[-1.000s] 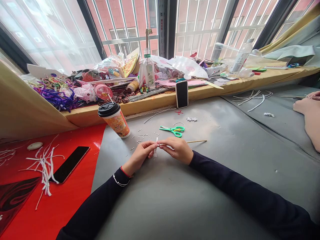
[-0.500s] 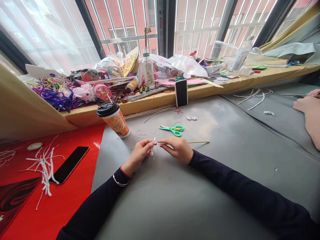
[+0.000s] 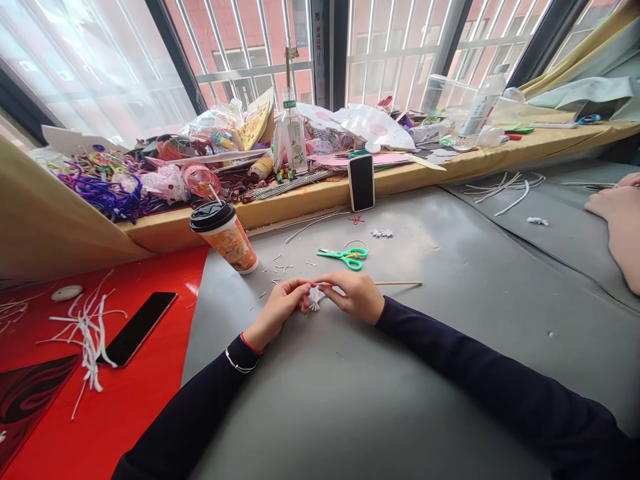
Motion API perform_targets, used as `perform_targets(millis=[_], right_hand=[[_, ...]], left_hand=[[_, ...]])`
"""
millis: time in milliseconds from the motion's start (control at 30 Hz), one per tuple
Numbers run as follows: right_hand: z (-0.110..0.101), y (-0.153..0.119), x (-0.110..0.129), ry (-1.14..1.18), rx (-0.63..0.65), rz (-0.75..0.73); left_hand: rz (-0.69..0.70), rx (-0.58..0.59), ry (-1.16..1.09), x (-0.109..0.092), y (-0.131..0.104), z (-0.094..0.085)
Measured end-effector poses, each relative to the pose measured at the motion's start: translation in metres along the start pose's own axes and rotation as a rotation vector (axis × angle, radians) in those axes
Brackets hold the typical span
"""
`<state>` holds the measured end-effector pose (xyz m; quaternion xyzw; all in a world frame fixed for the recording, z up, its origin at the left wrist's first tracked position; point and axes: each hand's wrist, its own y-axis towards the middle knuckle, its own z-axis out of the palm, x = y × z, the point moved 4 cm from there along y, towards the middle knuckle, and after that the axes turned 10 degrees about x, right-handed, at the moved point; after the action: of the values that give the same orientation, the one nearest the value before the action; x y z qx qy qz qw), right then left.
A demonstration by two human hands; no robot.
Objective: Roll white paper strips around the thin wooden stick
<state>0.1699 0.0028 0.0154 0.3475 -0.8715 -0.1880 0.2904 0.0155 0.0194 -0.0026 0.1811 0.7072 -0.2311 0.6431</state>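
Observation:
My left hand [image 3: 285,305] pinches a small white bundle of cord-like strips [image 3: 315,300] between thumb and fingers. Its splayed ends hang below the fingertips. My right hand [image 3: 355,297] meets the left at the fingertips, thumb and index finger closed together by the bundle. From behind the right hand a thin beige stick [image 3: 400,283] juts out to the right; its other end is hidden by the fingers. Just beyond the hands lie green-handled scissors [image 3: 353,258], and little white scraps [image 3: 284,269] are scattered near the left hand.
A lidded paper cup [image 3: 227,240] stands at left; a phone [image 3: 361,183] leans on the cluttered ledge [image 3: 165,227]. Another phone [image 3: 140,327] and white strips [image 3: 90,333] lie on red covering. A white knotted piece [image 3: 383,233] lies beyond the scissors. Another person's hand [image 3: 617,213] is at right.
The white bundle has turned from upright between the fingers to hanging below them with ends spread. My fingertips have come together, and the stick has shifted slightly right.

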Motion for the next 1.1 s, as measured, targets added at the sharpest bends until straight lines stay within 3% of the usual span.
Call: perform_targets(millis=[133, 267, 433, 567, 667, 767, 867, 1100], right_hand=[[-0.002, -0.001, -0.005, -0.055, -0.058, 0.109], [-0.004, 0.000, -0.006, -0.099, -0.092, 0.170], [-0.003, 0.001, -0.007, -0.095, -0.081, 0.181], [-0.003, 0.001, -0.010, -0.091, -0.066, 0.167], [-0.003, 0.001, -0.012, -0.102, -0.049, 0.174], [-0.004, 0.000, -0.012, -0.168, -0.043, 0.203], [-0.006, -0.001, -0.009, -0.207, -0.050, 0.177], [-0.008, -0.003, -0.003, -0.341, -0.037, 0.081]], left_hand=[[0.126, -0.148, 0.443, -0.005, 0.000, -0.004], [0.229, -0.099, 0.668, -0.004, 0.000, 0.003], [0.247, -0.068, 0.784, 0.001, -0.001, 0.006], [0.168, -0.119, 0.626, 0.001, 0.001, -0.001], [0.050, -0.113, 0.240, 0.005, 0.003, -0.008], [0.026, -0.078, -0.052, 0.005, 0.004, -0.010], [0.015, -0.067, -0.109, 0.005, 0.003, -0.010], [0.071, -0.086, -0.008, 0.003, 0.003, -0.007]])
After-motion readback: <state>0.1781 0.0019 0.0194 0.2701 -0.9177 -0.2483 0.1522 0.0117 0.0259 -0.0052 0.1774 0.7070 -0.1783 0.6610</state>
